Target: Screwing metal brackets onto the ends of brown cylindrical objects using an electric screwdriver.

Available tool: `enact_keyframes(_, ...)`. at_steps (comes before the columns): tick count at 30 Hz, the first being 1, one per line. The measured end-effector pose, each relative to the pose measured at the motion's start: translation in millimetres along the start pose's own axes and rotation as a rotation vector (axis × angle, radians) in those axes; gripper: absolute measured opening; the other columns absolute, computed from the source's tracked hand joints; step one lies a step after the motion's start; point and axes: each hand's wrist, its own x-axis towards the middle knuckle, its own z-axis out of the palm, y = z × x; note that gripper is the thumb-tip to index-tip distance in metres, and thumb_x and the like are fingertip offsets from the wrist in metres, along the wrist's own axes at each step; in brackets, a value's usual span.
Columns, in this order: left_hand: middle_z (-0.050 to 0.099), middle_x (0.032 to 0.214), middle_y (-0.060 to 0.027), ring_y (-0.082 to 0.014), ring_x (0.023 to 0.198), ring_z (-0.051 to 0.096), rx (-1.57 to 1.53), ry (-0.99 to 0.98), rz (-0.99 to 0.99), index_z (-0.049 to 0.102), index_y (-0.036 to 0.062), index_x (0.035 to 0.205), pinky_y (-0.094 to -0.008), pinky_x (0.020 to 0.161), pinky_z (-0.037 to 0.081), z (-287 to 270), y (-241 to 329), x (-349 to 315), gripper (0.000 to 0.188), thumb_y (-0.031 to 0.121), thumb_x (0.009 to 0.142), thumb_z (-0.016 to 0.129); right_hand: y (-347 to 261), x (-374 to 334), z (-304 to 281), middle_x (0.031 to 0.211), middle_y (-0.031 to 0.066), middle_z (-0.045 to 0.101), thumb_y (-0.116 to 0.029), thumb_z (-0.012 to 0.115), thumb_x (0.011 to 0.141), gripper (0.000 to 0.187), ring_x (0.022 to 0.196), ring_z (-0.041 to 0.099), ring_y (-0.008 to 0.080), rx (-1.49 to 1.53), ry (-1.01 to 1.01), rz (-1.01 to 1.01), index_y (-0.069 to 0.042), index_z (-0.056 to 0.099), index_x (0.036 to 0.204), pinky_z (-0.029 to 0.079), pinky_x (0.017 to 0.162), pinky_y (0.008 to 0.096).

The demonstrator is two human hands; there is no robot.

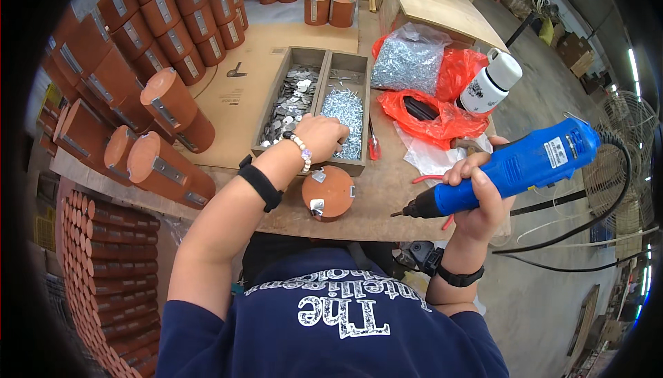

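Note:
My left hand (322, 133) reaches into the right compartment of a wooden box (359, 165), its fingers curled at the edge of a heap of small silvery screws (343, 110). The fingertips are hidden, so what they pinch does not show. In my right hand (476, 188) is a blue electric screwdriver (521, 167), its bit pointing left above the table's front edge. A round reddish-brown cylinder (330, 194) stands in front of the box, with small metal tabs at its rim. Flat metal pieces (293, 98) fill much of the left compartment.
Stacked reddish-brown cylinders (162, 15) with metal strips crowd the left and back. Right of the box lie a screwdriver with a red handle (373, 147), a bag of screws (409, 60), a red plastic bag (442, 121) and a white bottle (492, 82). A black cable (608, 205) trails right.

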Motion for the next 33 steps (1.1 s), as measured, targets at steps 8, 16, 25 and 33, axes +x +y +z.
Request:
enact_keyframes(8, 0.057, 0.070, -0.0074, -0.0259, 0.070, 0.056, -0.152, 0.257, 0.056, 0.056, 0.0063, 0.067, -0.0355, 0.062, 0.043, 2, -7, -5, 0.016, 0.019, 0.065, 0.064, -10, 0, -2, 0.070, 0.0107, 0.047, -0.008, 0.051, 0.071, 0.051, 0.059, 0.050, 0.0191, 0.046, -0.033, -0.088, 0.003, 0.029, 0.115, 0.045, 0.057, 0.0342)
enact_keyframes(16, 0.058, 0.070, -0.0092, -0.0272, 0.070, 0.056, -0.298, 0.218, -0.040, 0.056, 0.0056, 0.069, -0.0360, 0.063, 0.044, -12, -4, -6, 0.016, 0.019, 0.067, 0.064, -11, 11, 3, 0.071, 0.0112, 0.049, -0.006, 0.052, 0.069, 0.053, 0.060, 0.052, 0.0209, 0.156, -0.022, -0.148, 0.004, 0.027, 0.115, 0.046, 0.058, 0.0345)
enact_keyframes(25, 0.059, 0.065, -0.0111, -0.0244, 0.059, 0.058, -0.628, 0.312, -0.021, 0.058, 0.0052, 0.071, -0.0307, 0.054, 0.045, -34, 20, -40, 0.010, 0.014, 0.070, 0.062, -8, 6, 2, 0.074, 0.0119, 0.049, -0.008, 0.048, 0.071, 0.053, 0.062, 0.051, 0.0206, 0.206, -0.051, -0.156, 0.001, 0.025, 0.118, 0.045, 0.060, 0.0356)
enact_keyframes(33, 0.060, 0.066, -0.0073, -0.0139, 0.058, 0.057, -0.972, 0.393, 0.057, 0.061, 0.0017, 0.077, -0.0234, 0.054, 0.045, -15, 59, -105, 0.013, 0.004, 0.066, 0.066, -6, -13, 12, 0.077, 0.0084, 0.046, -0.014, 0.045, 0.076, 0.052, 0.066, 0.048, 0.0176, 0.423, -0.151, -0.219, -0.001, 0.024, 0.121, 0.042, 0.062, 0.0353)
